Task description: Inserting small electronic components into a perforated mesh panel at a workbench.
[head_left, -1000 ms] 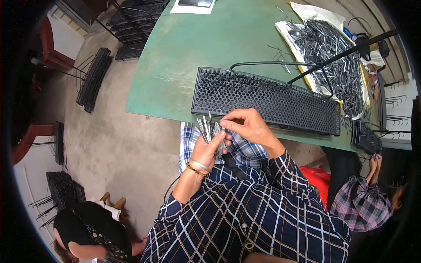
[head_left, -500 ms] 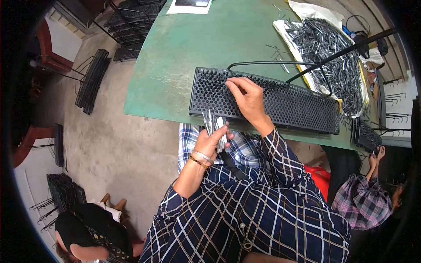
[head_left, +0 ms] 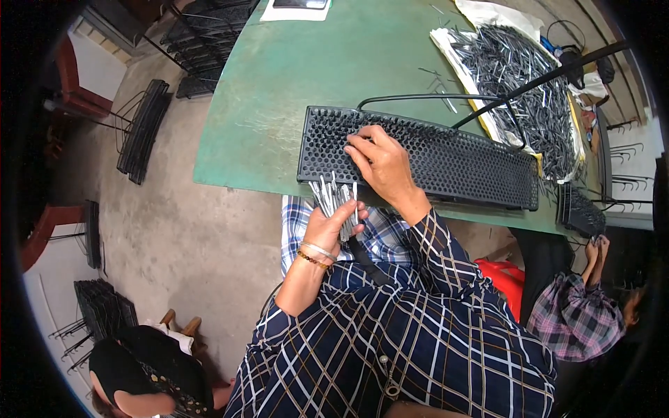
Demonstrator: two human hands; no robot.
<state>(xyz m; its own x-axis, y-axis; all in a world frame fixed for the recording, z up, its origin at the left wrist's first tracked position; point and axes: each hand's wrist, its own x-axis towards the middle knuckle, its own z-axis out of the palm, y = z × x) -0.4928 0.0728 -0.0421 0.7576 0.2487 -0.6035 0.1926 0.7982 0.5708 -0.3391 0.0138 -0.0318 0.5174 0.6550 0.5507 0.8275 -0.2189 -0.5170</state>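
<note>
Perforated panel [head_left: 460,164] lies near strips [head_left: 512,56], rod [head_left: 543,83] crossing them.

Floor [head_left: 209,244]: grey concrete, darker patches.
Table [head_left: 258,76]: green, pale scuffs on top.
Left wall [head_left: 45,296]: white.
Right wall [head_left: 637,164]: pale.
Wooden furniture [head_left: 189,324]: near left, mostly hidden.
Light: bright on the table, dim far left.

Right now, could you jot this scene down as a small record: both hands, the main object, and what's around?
left hand: grips a bunch of thin strips
right hand: over the panel's left part; whether it holds a strip is unclear
black perforated panel: along the table's near edge
green table: under the panel
pile of dark strips: on white sheeting, upper right
co-worker: far right, in a plaid shirt
</note>
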